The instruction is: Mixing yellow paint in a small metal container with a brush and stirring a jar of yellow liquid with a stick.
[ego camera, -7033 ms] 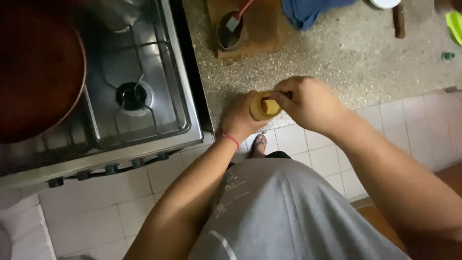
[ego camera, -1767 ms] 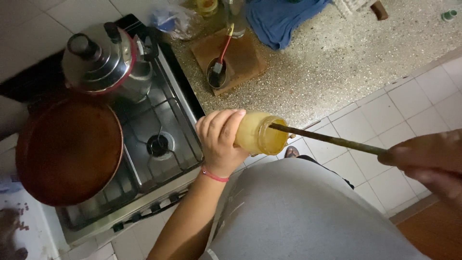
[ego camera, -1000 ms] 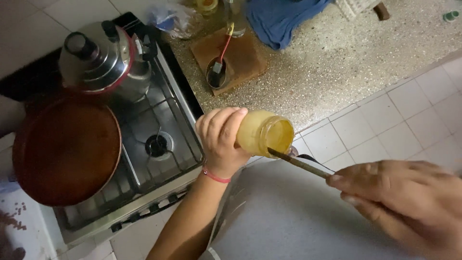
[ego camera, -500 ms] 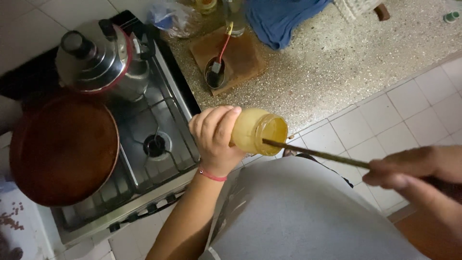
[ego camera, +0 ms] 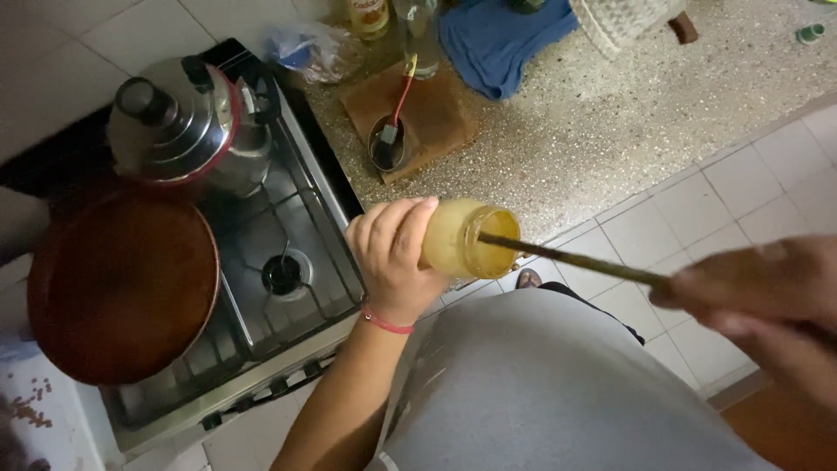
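My left hand (ego camera: 391,260) grips a small glass jar (ego camera: 466,241) of pale yellow paste, tipped on its side with the mouth facing right. My right hand (ego camera: 767,301), blurred at the right edge, holds a long thin stick-like utensil (ego camera: 571,255) whose tip reaches into the jar's mouth. Both are held above my grey-clad lap, just off the front edge of the stove (ego camera: 288,262) and the speckled counter (ego camera: 610,131).
A round dark reddish pan (ego camera: 118,288) sits on the stove's left burner, and a steel pressure cooker (ego camera: 187,126) behind it. On the counter lie a wooden board (ego camera: 436,118) with a spoon rest, bottles, a blue cloth (ego camera: 501,39) and a plastic bag. White tiled floor shows below.
My right hand has swung between low and right, working the stick in the jar. The jar has stayed tipped in my left hand.
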